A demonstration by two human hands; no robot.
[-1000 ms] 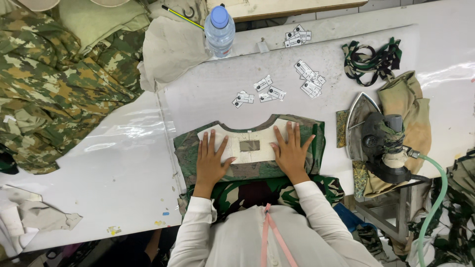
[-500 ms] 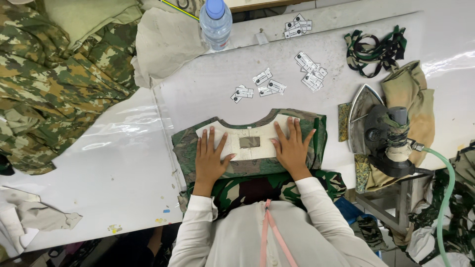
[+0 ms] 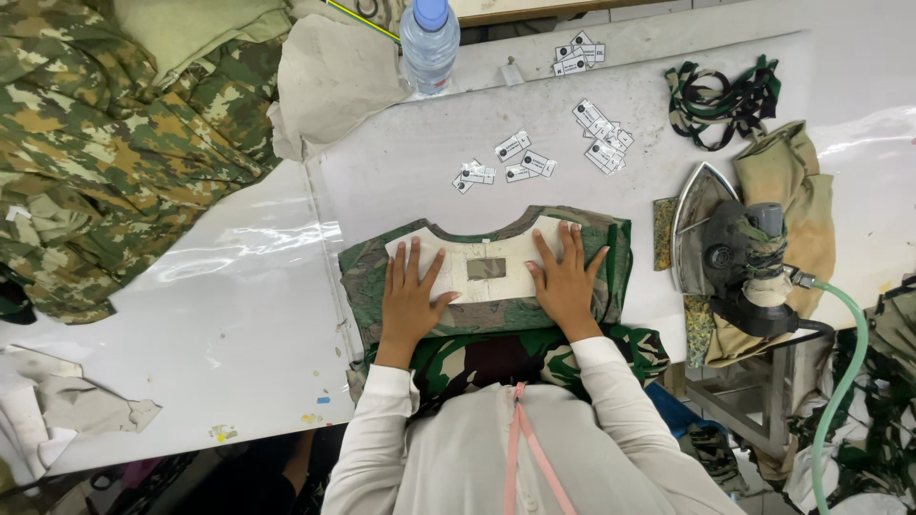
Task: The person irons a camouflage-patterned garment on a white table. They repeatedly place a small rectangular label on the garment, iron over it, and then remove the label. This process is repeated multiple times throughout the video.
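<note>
Head view, left hand (image 3: 412,296), right hand (image 3: 565,277), flat on garment (image 3: 611,250)

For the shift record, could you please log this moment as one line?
left hand: flat on camouflage garment | right hand: flat on garment | iron: right, untouched

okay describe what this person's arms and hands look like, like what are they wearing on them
Both arms are covered by long, plain off-white sleeves that end in snug cuffs at the wrists. The left hand and right hand are bare: no gloves, and no rings, watch or bracelet can be seen. A thin pink strap hangs down the front of the same pale top, between the arms.
</note>
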